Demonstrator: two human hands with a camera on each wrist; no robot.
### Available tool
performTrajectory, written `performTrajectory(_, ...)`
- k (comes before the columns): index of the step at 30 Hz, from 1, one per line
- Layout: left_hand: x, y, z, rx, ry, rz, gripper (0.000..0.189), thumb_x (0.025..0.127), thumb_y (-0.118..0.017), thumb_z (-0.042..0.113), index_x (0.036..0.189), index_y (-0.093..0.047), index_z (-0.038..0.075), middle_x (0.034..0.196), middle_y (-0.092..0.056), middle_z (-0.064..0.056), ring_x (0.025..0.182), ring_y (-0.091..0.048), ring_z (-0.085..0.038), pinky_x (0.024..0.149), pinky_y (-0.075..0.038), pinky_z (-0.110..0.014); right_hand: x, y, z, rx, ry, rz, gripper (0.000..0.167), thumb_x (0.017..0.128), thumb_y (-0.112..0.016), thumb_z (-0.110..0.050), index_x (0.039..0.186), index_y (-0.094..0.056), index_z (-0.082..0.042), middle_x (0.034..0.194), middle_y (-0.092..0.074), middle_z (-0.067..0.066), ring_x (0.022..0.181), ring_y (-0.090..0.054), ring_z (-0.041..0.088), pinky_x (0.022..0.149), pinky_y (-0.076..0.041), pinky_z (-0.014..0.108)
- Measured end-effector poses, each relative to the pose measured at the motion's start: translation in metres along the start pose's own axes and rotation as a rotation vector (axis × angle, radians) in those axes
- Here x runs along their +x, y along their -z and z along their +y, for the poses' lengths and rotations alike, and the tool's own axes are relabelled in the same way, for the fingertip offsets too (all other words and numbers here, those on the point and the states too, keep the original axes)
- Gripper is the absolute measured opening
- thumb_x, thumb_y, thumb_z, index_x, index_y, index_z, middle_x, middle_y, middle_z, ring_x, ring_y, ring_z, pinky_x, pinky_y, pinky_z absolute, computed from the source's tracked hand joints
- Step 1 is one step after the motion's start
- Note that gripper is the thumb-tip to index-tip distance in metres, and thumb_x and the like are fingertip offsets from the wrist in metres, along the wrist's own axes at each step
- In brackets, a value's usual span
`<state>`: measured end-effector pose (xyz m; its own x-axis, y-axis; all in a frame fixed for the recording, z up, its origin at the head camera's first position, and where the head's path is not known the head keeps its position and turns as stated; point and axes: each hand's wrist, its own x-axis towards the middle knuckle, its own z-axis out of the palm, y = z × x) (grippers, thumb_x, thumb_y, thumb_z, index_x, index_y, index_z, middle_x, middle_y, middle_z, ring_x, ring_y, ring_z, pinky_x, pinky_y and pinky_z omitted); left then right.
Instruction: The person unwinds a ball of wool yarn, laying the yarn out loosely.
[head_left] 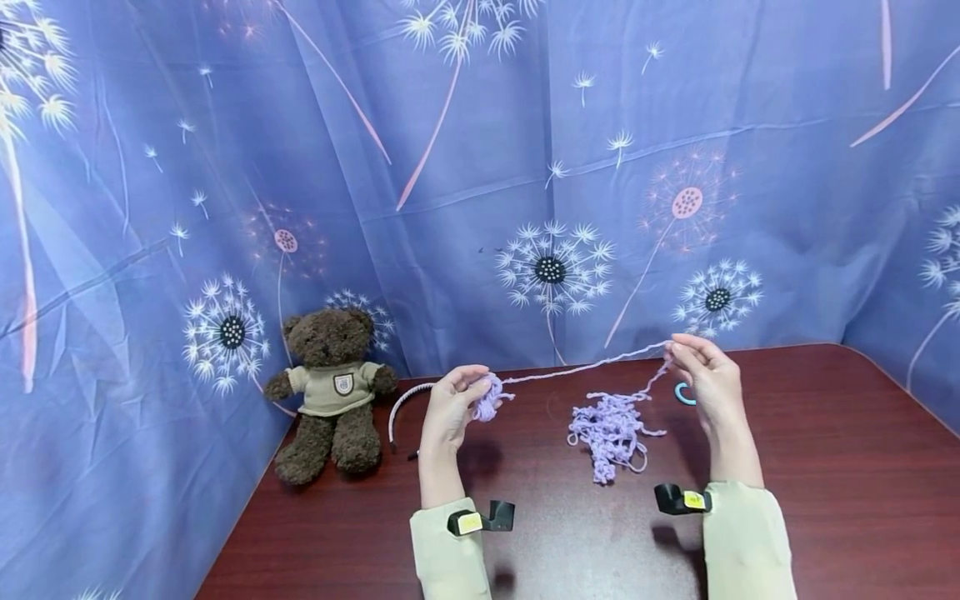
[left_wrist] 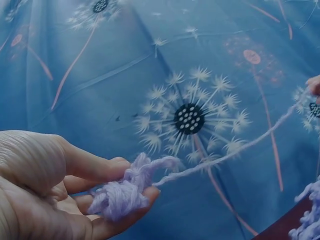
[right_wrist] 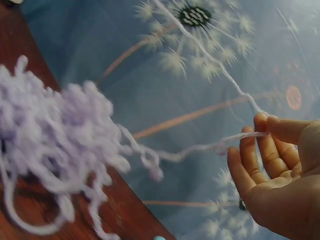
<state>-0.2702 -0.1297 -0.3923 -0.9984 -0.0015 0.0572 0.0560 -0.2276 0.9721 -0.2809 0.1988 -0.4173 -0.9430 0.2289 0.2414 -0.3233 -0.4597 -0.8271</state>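
Between thumb and fingers my left hand (head_left: 450,408) holds a small wound ball of lilac yarn (left_wrist: 120,197), raised above the table. From it a strand of yarn (head_left: 585,367) runs up to the right, fairly straight. My right hand (head_left: 705,375) pinches that strand between thumb and index finger, its other fingers loosely bent in the right wrist view. Below the pinch, the yarn (right_wrist: 175,155) drops back, kinked, to a loose tangled heap of lilac yarn (head_left: 611,433). Loops and loose ends stick out of the heap (right_wrist: 55,130).
A brown teddy bear (head_left: 330,392) in a beige shirt sits at the table's left edge. Beside it lies a pale curved headband-like hoop (head_left: 401,408). A light-blue ring-shaped thing (head_left: 684,394) is partly behind the right hand. A blue dandelion-print curtain (head_left: 465,208) hangs behind the dark red table (head_left: 840,450).
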Motion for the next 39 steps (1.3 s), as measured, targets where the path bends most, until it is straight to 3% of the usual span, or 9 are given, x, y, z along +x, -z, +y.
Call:
performTrajectory(6,0.000,-0.013,0.001,0.003,-0.019,-0.047,0.019,0.090,-0.056,-0.010,0.107,-0.058,-0.016,0.085,-0.066,0.002,0.071,-0.066,-0.011,0.065,-0.060,-0.027,-0.001,-0.030,0.014,-0.194,-0.067,-0.143,0.016,0.095,-0.060,-0.004,0.098,-0.069,-0.018,0.085,-0.072,-0.013,0.079,-0.068,-0.001,0.078,-0.056,0.014)
performTrajectory(9,-0.002,-0.018,0.003,-0.007,-0.023,-0.063,0.018,0.088,-0.056,-0.011,0.106,-0.058,-0.015,0.083,-0.066,0.002,0.071,-0.066,-0.010,0.065,-0.060,-0.028,-0.003,-0.049,0.022,-0.323,-0.088,-0.206,0.015,0.096,-0.058,-0.007,0.109,-0.066,-0.005,0.086,-0.070,-0.020,0.081,-0.066,-0.003,0.080,-0.056,0.014)
performTrajectory(12,-0.003,-0.022,0.005,-0.014,-0.027,-0.080,0.019,0.088,-0.057,-0.011,0.106,-0.057,-0.016,0.083,-0.066,0.002,0.072,-0.066,-0.010,0.068,-0.061,-0.030,-0.008,-0.068,0.031,-0.430,-0.080,-0.276,0.029,0.096,-0.058,-0.007,0.119,-0.058,0.010,0.088,-0.068,-0.022,0.084,-0.065,-0.003,0.082,-0.055,0.014)
performTrajectory(15,-0.004,-0.024,0.008,-0.016,-0.023,-0.092,0.021,0.088,-0.057,-0.011,0.109,-0.056,-0.017,0.082,-0.065,0.002,0.072,-0.065,-0.009,0.069,-0.061,-0.031,-0.015,-0.087,0.038,-0.499,-0.067,-0.354,0.035,0.095,-0.059,-0.008,0.123,-0.055,0.013,0.097,-0.072,-0.007,0.088,-0.065,-0.003,0.085,-0.055,0.017)
performTrajectory(19,-0.006,-0.026,0.009,-0.023,-0.015,-0.102,0.018,0.089,-0.056,-0.010,0.106,-0.059,-0.012,0.082,-0.064,0.001,0.072,-0.065,-0.009,0.069,-0.061,-0.030,-0.024,-0.104,0.046,-0.574,-0.061,-0.446,0.033,0.096,-0.059,-0.014,0.122,-0.059,0.007,0.116,-0.069,0.020,0.091,-0.063,-0.005,0.086,-0.054,0.022)
performTrajectory(24,-0.007,-0.029,0.009,-0.018,-0.022,-0.138,0.015,0.089,-0.056,-0.010,0.104,-0.061,-0.007,0.084,-0.062,0.002,0.074,-0.066,-0.009,0.067,-0.060,-0.026,-0.031,-0.115,0.050,-0.622,-0.069,-0.520,0.034,0.097,-0.058,-0.017,0.125,-0.061,0.002,0.121,-0.065,0.024,0.091,-0.060,-0.004,0.083,-0.051,0.021)
performTrajectory(30,-0.007,-0.033,0.008,-0.009,-0.016,-0.164,0.019,0.089,-0.056,-0.011,0.108,-0.058,-0.010,0.085,-0.062,0.002,0.075,-0.065,-0.008,0.067,-0.059,-0.024,-0.031,-0.115,0.051,-0.634,-0.064,-0.587,0.034,0.097,-0.057,-0.013,0.125,-0.060,0.005,0.118,-0.066,0.025,0.091,-0.062,0.000,0.083,-0.051,0.021)
performTrajectory(37,-0.007,-0.034,0.007,0.019,-0.016,-0.167,0.022,0.086,-0.058,-0.011,0.107,-0.061,-0.006,0.087,-0.063,0.005,0.079,-0.061,-0.007,0.068,-0.052,-0.020,-0.030,-0.114,0.052,-0.619,-0.082,-0.623,0.030,0.097,-0.056,-0.009,0.119,-0.061,0.011,0.102,-0.069,0.028,0.084,-0.066,0.008,0.077,-0.052,0.019)
performTrajectory(39,-0.007,-0.034,0.007,0.024,-0.011,-0.171,0.023,0.085,-0.058,-0.011,0.107,-0.061,-0.005,0.088,-0.063,0.004,0.080,-0.061,-0.008,0.069,-0.052,-0.020,-0.030,-0.113,0.051,-0.632,-0.083,-0.606,0.027,0.097,-0.057,-0.010,0.115,-0.063,0.010,0.093,-0.070,0.020,0.080,-0.064,0.007,0.075,-0.052,0.020)
